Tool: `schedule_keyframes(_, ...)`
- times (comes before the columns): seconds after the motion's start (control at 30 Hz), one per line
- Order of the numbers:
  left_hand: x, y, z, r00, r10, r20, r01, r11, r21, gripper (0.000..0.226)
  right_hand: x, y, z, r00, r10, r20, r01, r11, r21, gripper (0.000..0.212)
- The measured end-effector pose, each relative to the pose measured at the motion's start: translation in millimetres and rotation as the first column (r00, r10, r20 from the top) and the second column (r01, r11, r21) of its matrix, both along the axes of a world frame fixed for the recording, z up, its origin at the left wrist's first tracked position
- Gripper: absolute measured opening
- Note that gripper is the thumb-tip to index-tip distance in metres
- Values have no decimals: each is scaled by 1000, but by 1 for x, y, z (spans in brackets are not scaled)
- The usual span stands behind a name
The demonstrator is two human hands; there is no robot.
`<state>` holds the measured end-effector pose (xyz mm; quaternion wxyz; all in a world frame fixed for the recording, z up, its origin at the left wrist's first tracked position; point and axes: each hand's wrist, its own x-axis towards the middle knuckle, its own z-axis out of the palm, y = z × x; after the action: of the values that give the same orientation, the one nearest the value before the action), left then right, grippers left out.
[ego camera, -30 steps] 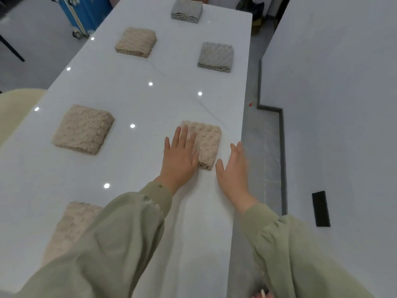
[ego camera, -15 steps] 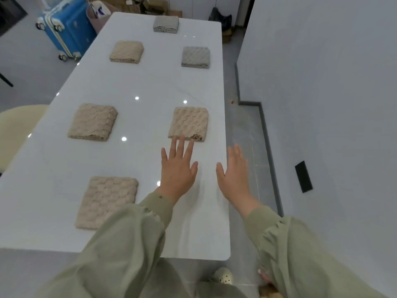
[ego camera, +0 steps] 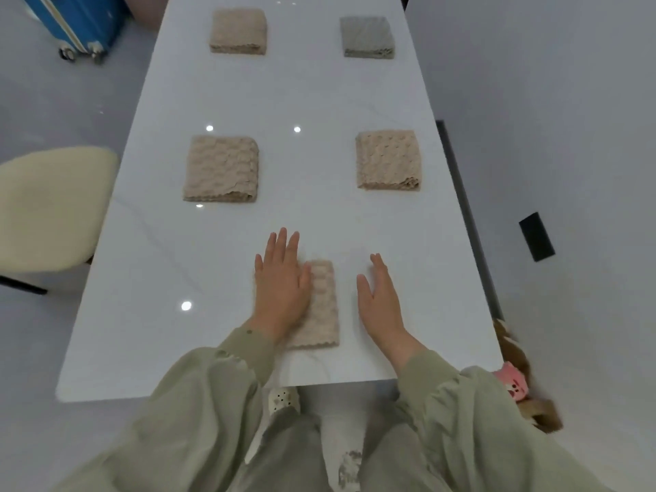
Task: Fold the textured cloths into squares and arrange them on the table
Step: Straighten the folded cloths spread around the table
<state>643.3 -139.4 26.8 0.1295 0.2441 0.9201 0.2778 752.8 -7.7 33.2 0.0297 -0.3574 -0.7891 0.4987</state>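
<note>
A long glossy white table (ego camera: 319,94) runs away across a grey floor (ego camera: 64,108), with a cream chair (ego camera: 49,207) at its left and a blue suitcase (ego camera: 71,19) beyond. In pairs on it lie a far beige cloth (ego camera: 238,31) and a grey cloth (ego camera: 367,37), then a left beige cloth (ego camera: 222,168) and a right beige cloth (ego camera: 388,159), all folded square. At the near edge the left hand (ego camera: 282,282) rests flat, fingers straight, on the nearest cloth (ego camera: 323,307), and the right hand (ego camera: 381,300) is open just beside it.

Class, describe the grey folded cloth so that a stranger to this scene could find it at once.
Start at the long white table and look toward its far part. In the right-hand column, beyond the beige textured folded cloth, lies the grey textured square cloth. It is the only grey one; the rest are beige.
</note>
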Motion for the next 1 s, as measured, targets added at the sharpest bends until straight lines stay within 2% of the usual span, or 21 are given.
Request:
schedule_keyframes(0.1,3,-34,-10,991,83,104,-98,985,144,52,-4,-24,-3,1000,-20,13,20,1000,-10,53)
schedule_keyframes(0.23,13,-53,-18,944,186,273,-261,926,274,51,-9,-45,-3,998,-63,-18,62,997,-40,52)
schedule_keyframes(0.43,19,-43,-12,869,161,468,-371,838,400,51,-17,-65,-2,991,-108,-75,99,989,-109,51)
schedule_keyframes(0.6,18,-43,-11,872,138,470,-362,829,427,53,-14,-55,-1,982,-172,-78,162,979,-124,47)
schedule_keyframes(0.83,26,-38,-12,897,106,429,-292,871,396,55,-14,-58,-3,990,-121,-78,110,986,-128,48)
schedule_keyframes(0.93,20,-42,-9,942,113,315,-228,906,357,55,-7,-53,-2,985,-153,-75,143,981,-130,48)
schedule_keyframes(1.0,8,-44,-5,981,33,194,-92,948,305,56,0,-52,-1,973,-222,-62,213,969,-124,49)
